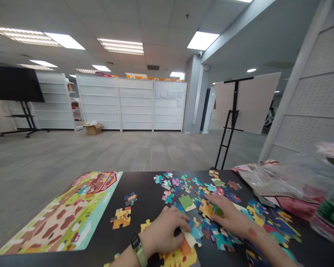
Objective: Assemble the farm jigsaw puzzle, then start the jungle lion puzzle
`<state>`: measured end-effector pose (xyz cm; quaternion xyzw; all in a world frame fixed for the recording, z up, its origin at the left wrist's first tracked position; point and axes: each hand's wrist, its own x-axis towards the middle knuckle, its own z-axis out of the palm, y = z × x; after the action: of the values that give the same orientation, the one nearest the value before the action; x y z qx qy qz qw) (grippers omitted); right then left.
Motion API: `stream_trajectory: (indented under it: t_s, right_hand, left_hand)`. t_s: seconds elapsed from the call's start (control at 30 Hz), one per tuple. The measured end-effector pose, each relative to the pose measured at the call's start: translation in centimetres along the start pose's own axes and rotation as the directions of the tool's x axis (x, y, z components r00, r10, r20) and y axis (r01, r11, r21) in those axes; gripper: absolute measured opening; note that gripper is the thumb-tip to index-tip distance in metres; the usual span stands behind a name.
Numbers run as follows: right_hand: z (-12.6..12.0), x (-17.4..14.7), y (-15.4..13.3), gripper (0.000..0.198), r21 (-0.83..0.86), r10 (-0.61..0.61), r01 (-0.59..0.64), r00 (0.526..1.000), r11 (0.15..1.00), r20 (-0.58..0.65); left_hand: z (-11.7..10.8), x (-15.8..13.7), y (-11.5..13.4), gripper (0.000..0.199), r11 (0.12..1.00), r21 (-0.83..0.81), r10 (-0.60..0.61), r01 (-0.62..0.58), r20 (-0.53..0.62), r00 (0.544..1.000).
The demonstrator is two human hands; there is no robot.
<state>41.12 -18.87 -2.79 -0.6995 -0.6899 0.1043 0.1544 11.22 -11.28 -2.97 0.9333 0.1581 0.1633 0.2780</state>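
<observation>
My left hand (165,228), with a watch (137,246) on its wrist, rests low over the loose jigsaw pieces. Its fingers are curled and pressed together; what lies under the fingertips is hidden. Just below it sits a yellow and orange section of puzzle (180,257). To the right, my right hand (228,213) reaches into the pile, thumb and forefinger on either side of a yellow-orange jigsaw piece (206,208). A green jigsaw piece (187,202) lies between the two hands. Several blue and teal pieces (222,239) are heaped around the right hand.
A printed puzzle picture sheet (64,218) lies at the left of the black table (100,231). Separate orange pieces (121,218) are near it. On the right are a plastic bag (284,181) and a clear green-labelled container (331,215) near a pink flower (332,149).
</observation>
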Motion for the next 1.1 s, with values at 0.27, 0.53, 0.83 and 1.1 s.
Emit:
stream_trajectory:
  t_s: [0.27, 0.53, 0.83, 1.1]
  right_hand:
    - [-2.9, 1.7, 1.3, 0.049, 0.030, 0.037, -0.035, 0.996, 0.999, -0.079]
    - [-3.6, 2.1, 0.3, 0.038, -0.148, -0.046, 0.002, 0.955, 0.989, -0.292]
    - [0.1, 5.0, -6.5, 0.053, -0.082, -0.182, 0.190, 0.979, 0.978, 0.097]
    - [1.7, 6.6, -5.5, 0.056, 0.086, -0.173, 0.161, 0.972, 0.983, 0.158]
  left_hand:
    - [1.3, -0.1, -0.5, 0.027, 0.997, -0.056, -0.057, 0.055, -0.039, 0.998]
    - [1.6, -0.3, 0.7, 0.022, 0.998, -0.056, -0.018, 0.018, 0.011, 1.000]
    - [0.7, -0.2, 0.6, 0.031, 0.992, -0.049, 0.125, -0.119, 0.141, 0.982]
    - [0.7, -0.3, 0.8, 0.025, 0.990, 0.036, 0.131, -0.136, 0.117, 0.984]
